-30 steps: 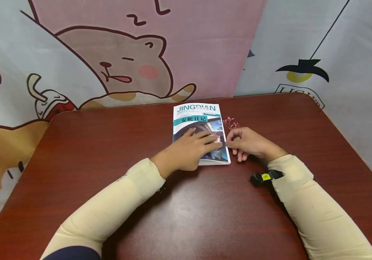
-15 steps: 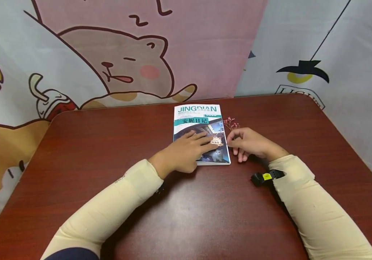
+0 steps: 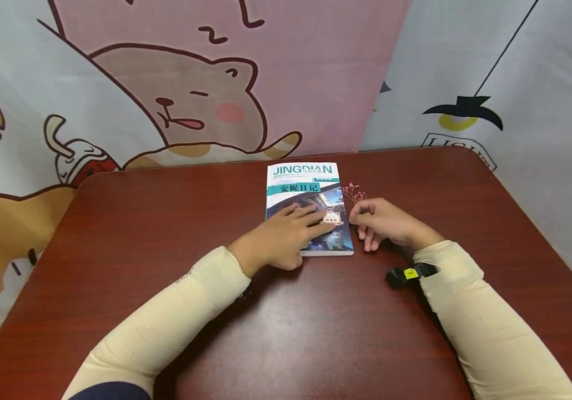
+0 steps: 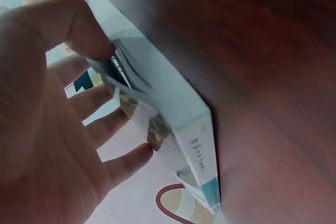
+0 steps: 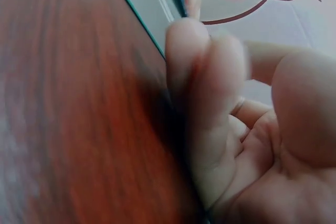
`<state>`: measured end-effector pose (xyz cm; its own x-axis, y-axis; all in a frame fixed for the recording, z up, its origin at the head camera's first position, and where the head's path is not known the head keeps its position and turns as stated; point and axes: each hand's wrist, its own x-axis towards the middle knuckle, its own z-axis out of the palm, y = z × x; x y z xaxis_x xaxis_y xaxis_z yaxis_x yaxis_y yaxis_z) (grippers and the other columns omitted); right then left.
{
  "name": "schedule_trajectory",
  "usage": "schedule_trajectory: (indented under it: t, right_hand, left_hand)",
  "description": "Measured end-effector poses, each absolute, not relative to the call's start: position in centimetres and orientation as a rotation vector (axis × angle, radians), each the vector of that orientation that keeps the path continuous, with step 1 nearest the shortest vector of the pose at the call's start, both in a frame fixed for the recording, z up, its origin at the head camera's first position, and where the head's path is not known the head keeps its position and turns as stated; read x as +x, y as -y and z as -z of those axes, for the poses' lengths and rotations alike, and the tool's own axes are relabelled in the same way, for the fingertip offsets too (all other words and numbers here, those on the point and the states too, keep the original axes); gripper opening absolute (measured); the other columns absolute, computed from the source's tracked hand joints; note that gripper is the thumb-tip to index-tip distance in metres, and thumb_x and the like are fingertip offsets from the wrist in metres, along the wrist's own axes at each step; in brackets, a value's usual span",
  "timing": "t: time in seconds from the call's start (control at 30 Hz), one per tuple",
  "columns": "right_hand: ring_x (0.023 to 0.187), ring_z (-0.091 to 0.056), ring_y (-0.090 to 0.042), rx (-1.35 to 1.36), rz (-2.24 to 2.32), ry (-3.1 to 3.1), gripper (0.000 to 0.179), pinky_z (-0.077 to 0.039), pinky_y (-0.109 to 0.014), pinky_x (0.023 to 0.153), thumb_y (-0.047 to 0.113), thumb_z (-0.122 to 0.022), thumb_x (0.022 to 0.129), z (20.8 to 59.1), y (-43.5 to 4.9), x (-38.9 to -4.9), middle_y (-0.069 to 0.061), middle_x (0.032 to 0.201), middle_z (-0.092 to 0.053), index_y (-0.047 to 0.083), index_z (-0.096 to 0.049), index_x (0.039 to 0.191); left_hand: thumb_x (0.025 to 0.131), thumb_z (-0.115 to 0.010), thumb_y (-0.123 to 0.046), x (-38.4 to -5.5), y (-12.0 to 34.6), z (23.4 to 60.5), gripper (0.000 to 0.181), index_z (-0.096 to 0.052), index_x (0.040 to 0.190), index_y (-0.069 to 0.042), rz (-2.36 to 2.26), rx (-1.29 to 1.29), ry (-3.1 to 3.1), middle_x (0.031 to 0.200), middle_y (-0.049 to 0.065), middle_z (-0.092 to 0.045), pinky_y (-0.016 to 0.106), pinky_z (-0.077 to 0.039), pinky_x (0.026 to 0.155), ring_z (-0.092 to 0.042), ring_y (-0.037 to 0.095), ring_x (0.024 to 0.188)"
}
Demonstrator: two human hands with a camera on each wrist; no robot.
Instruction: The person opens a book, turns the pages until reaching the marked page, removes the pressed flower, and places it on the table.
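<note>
A paperback book (image 3: 301, 191) lies closed on the table, its cover white and teal with a dark picture below. My left hand (image 3: 283, 236) rests on the cover with fingers spread. In the left wrist view the left thumb (image 4: 92, 38) bends to the book's page edges (image 4: 157, 72). Beside the book's right edge is my right hand (image 3: 383, 222), thumb and index fingertips meeting right at that edge; I cannot tell what is between them. A sprig of small pink flowers (image 3: 353, 191) shows just behind the right hand, its lower stem hidden by the fingers.
The reddish-brown table (image 3: 166, 222) extends around the book. Behind it hangs a cartoon-printed cloth (image 3: 311, 72) with a sleeping bear. A black strap device with a yellow label (image 3: 410, 273) is at the right wrist. Cream sleeves (image 3: 166, 316) cover both forearms.
The left hand has slid slightly left and toward the person on the cover, uncovering more of the picture. The right hand, book and flowers stay almost where they were.
</note>
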<state>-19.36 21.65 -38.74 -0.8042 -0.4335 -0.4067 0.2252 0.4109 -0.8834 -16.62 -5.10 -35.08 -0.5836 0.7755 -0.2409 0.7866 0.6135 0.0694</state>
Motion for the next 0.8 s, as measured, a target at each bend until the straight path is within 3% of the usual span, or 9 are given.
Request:
schedule_trajectory:
  t: [0.23,0.57,0.8]
  right_hand:
    - [0.04,-0.054,-0.013,-0.261,1.505,-2.113,0.025,-0.043,-0.027,0.037,0.014,-0.053,0.101,37.9,-21.9,-19.1,-0.005,0.063,-0.055,-0.011,-0.052,0.106]
    - [0.048,-0.061,-0.022,-0.298,1.42,-2.285,0.028,-0.054,-0.038,0.045,0.021,-0.055,0.102,35.4,-22.4,-18.5,-0.008,0.066,-0.059,-0.006,-0.056,0.11]
    - [0.05,-0.064,-0.023,-0.384,1.282,-2.575,0.022,-0.055,-0.039,0.047,0.019,-0.057,0.101,34.7,-22.4,-17.7,-0.016,0.069,-0.061,-0.003,-0.06,0.102]
  left_hand:
    - [0.083,-0.068,-0.019,-16.5,5.4,35.2,0.084,-0.029,0.157,-0.027,0.026,1.304,-2.628,0.166,0.003,-0.026,0.051,-0.02,0.124,-0.024,0.028,0.154]
    - [0.084,-0.068,-0.022,-16.3,5.9,35.0,0.087,-0.025,0.16,-0.029,0.03,1.333,-2.661,0.166,0.005,-0.026,0.055,-0.026,0.121,-0.026,0.03,0.153]
    - [0.085,-0.068,-0.026,-16.3,7.0,35.0,0.082,-0.031,0.158,-0.028,-0.028,1.366,-2.728,0.164,0.006,-0.031,0.054,-0.03,0.119,-0.029,0.029,0.152]
